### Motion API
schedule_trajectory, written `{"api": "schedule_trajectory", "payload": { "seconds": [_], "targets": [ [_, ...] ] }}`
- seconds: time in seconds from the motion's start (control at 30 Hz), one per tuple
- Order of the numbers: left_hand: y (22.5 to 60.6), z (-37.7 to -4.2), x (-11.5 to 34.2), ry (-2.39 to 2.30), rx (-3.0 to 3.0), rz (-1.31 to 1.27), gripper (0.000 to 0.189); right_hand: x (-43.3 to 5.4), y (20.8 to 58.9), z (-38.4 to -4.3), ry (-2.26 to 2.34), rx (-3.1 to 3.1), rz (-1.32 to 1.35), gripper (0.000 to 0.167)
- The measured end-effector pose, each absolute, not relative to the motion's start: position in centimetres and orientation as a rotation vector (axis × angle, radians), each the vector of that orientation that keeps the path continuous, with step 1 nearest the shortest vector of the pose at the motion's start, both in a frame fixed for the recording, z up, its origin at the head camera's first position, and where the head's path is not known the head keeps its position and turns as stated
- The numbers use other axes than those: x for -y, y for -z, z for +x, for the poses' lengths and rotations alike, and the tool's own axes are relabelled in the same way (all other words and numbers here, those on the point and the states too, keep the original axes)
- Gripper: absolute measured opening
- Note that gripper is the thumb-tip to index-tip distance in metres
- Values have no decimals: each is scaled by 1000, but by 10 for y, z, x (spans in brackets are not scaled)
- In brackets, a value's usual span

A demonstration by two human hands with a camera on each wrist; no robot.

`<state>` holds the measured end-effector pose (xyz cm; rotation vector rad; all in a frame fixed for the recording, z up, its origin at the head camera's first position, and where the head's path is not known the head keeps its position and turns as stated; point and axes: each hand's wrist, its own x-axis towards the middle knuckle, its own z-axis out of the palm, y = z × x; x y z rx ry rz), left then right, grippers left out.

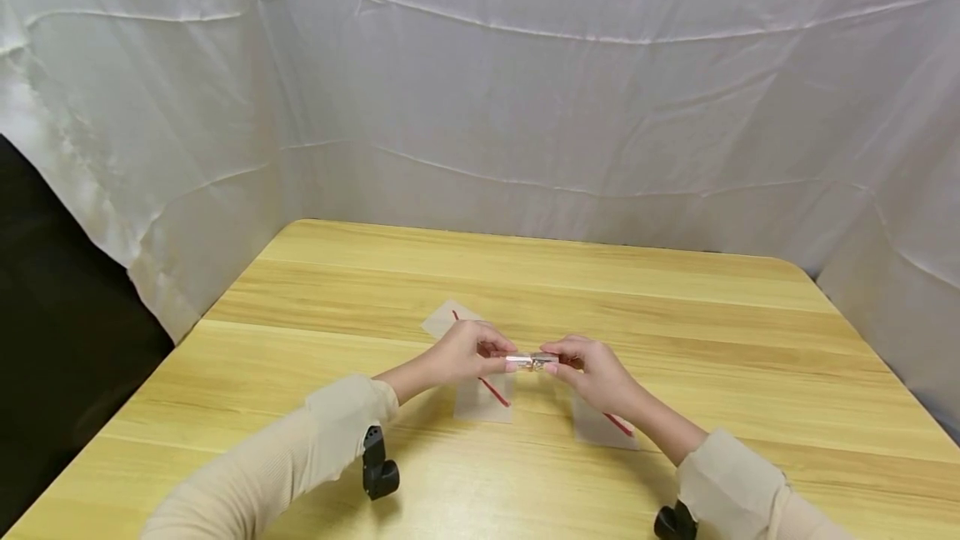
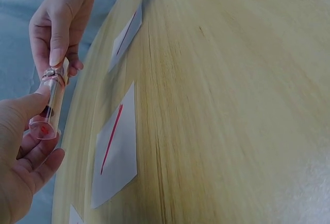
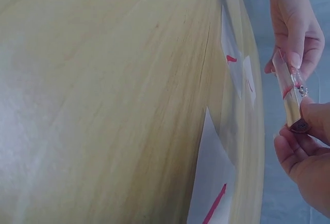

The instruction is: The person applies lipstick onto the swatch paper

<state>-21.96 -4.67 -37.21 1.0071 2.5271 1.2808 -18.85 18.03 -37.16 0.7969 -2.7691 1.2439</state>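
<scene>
A slim, shiny lipstick tube (image 1: 531,361) with a clear end and an ornamented collar at its middle is held level above the table. My left hand (image 1: 468,350) pinches its clear end between thumb and fingers. At the other end, the thumb and fingers of my right hand (image 1: 600,369) grip the metallic part. Seen from the left wrist, the lipstick (image 2: 54,95) has a see-through, pink-rimmed end with a red mark and something dark inside. A dark round end of the lipstick (image 3: 299,126) shows in the right wrist view.
Beneath the hands, white paper pieces with red lines lie on the wooden table (image 1: 337,273): one at the far left (image 1: 442,319), one under the left hand (image 1: 480,407), one under the right (image 1: 600,430). A pale curtain (image 1: 525,107) hangs behind the table's far edge.
</scene>
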Motion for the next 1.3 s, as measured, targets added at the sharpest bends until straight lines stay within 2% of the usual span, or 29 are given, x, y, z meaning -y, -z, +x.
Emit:
{"api": "schedule_trajectory", "payload": {
  "seconds": [0.97, 1.3],
  "targets": [
    [378, -226, 41, -1243, -2543, 1035, 19, -177, 374, -188, -1318, 2742, 771, 21],
    [374, -230, 44, -1310, -2533, 970, 34, -177, 377, -187, -1528, 2738, 690, 22]
  ]
}}
